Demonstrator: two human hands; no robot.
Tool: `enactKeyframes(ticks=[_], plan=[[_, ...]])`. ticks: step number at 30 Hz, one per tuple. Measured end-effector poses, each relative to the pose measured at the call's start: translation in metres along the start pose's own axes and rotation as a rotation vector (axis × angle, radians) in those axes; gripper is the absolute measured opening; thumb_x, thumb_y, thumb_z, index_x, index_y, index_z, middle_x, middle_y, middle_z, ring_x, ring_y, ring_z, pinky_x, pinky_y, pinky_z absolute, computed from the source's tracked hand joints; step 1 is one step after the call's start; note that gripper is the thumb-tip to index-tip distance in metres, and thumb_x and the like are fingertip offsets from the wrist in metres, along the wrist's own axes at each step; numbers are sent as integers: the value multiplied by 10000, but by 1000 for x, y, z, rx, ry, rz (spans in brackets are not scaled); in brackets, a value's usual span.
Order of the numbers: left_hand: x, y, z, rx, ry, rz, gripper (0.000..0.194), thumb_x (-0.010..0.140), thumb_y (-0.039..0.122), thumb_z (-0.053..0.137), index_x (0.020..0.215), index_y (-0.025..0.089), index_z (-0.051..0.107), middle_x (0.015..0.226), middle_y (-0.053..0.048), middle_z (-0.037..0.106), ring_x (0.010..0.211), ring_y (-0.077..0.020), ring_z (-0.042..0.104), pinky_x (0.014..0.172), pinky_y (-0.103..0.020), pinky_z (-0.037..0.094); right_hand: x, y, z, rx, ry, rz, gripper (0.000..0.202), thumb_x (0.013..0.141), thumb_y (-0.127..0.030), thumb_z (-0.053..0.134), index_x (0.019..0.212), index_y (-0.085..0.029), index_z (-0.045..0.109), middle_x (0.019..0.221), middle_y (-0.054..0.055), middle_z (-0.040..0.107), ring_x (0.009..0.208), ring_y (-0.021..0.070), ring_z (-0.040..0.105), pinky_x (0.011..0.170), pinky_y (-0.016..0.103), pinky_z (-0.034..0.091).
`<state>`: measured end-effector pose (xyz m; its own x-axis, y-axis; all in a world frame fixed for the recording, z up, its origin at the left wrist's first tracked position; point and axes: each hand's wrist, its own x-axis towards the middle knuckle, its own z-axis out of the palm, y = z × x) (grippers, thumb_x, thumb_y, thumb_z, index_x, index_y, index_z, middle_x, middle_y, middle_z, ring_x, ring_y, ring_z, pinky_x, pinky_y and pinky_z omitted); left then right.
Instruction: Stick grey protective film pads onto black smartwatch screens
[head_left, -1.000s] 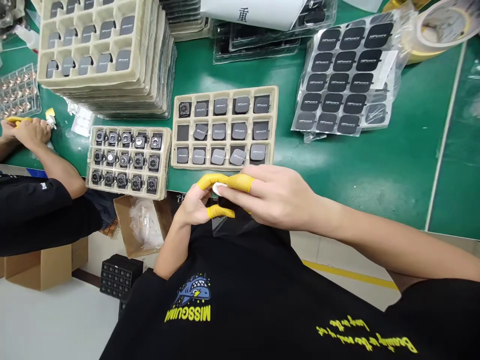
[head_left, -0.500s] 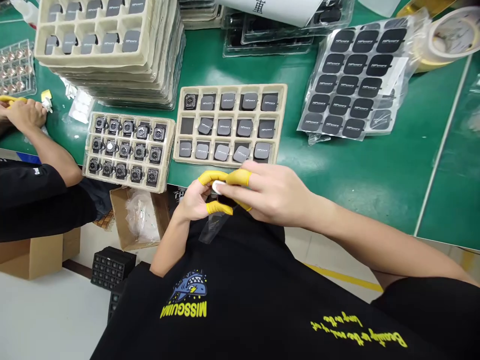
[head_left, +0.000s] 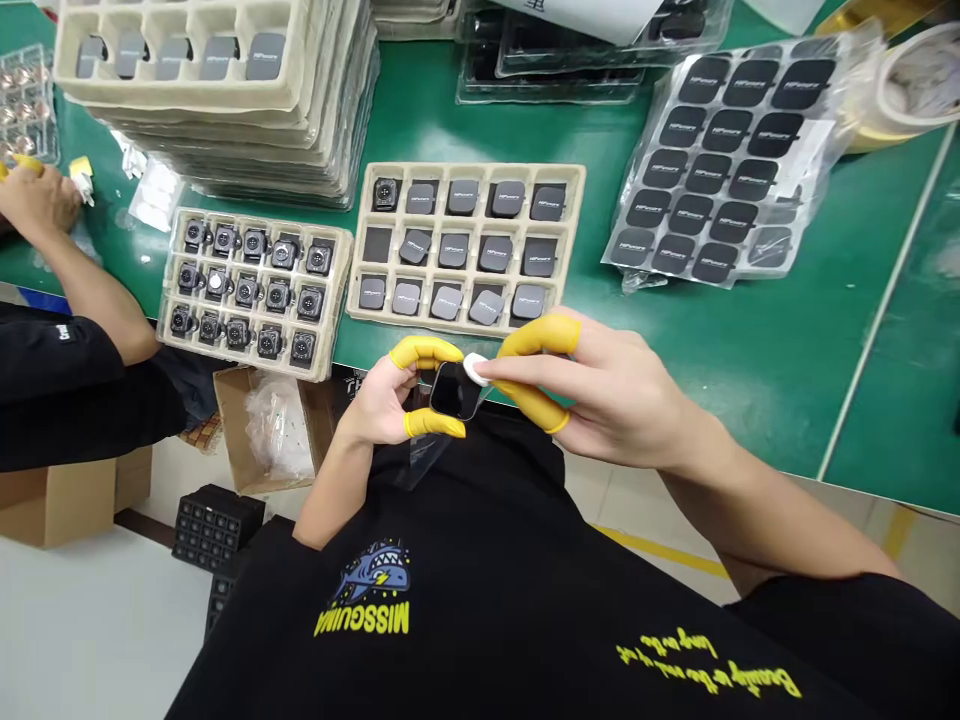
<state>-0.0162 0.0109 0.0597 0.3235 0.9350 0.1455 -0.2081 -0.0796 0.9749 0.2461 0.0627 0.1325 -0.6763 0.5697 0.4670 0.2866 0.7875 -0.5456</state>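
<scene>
My left hand point(head_left: 382, 400), yellow finger cots on its thumb and forefinger, grips a smartwatch body point(head_left: 454, 391) by its edges, dark glossy screen upward. A strip of clear film point(head_left: 424, 458) hangs below that hand. A small white rounded pad point(head_left: 475, 369) is pinched in my right hand point(head_left: 600, 385), which also wears yellow finger cots. The pad sits at the upper right corner of the watch; whether it touches the glass I cannot tell. Just beyond my hands lies a beige tray point(head_left: 466, 325) of square black pieces marked with white lettering, with one watch body point(head_left: 385, 194) in its corner compartment.
Left of it is another tray point(head_left: 341, 300) full of watch bodies. A tall tray stack point(head_left: 300, 130) stands behind. Sheets of black square stickers point(head_left: 705, 175) and tape rolls point(head_left: 919, 85) lie right. A co-worker's hand point(head_left: 41, 205) is at far left; an open carton point(head_left: 225, 430) stands below the table.
My right hand has drawn back to the right with the white pad, uncovering the watch screen. My left hand stays almost in place, and the view has shifted slightly.
</scene>
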Motion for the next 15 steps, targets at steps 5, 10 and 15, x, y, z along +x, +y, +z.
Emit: enactKeyframes(ticks=[5, 10, 15], plan=[[2, -1, -1, 20, -43, -34, 776, 701, 491, 1078, 1329, 212, 718, 1234, -108, 820, 1129, -274, 826, 979, -345, 661, 7, 5, 10, -61, -71, -105, 288, 1091, -109, 605, 1319, -185, 764, 1075, 111, 774, 878, 216, 671, 653, 324, 474], [-3, -8, -1, 53, 10, 1, 833, 676, 540, 1074, 1364, 226, 728, 1234, -95, 817, 1134, -266, 826, 978, -321, 653, 14, 2, 13, 72, -135, -198, 285, 1104, -92, 559, 1297, -170, 754, 1004, 80, 767, 846, 198, 634, 666, 314, 466], [-12, -10, -5, 45, 99, 22, 777, 710, 530, 1061, 1350, 223, 745, 1231, -100, 812, 1099, -262, 847, 965, -315, 665, 10, 15, -18, 34, -332, -193, 303, 1123, -120, 503, 1226, -157, 785, 963, 90, 730, 830, 212, 660, 611, 333, 462]])
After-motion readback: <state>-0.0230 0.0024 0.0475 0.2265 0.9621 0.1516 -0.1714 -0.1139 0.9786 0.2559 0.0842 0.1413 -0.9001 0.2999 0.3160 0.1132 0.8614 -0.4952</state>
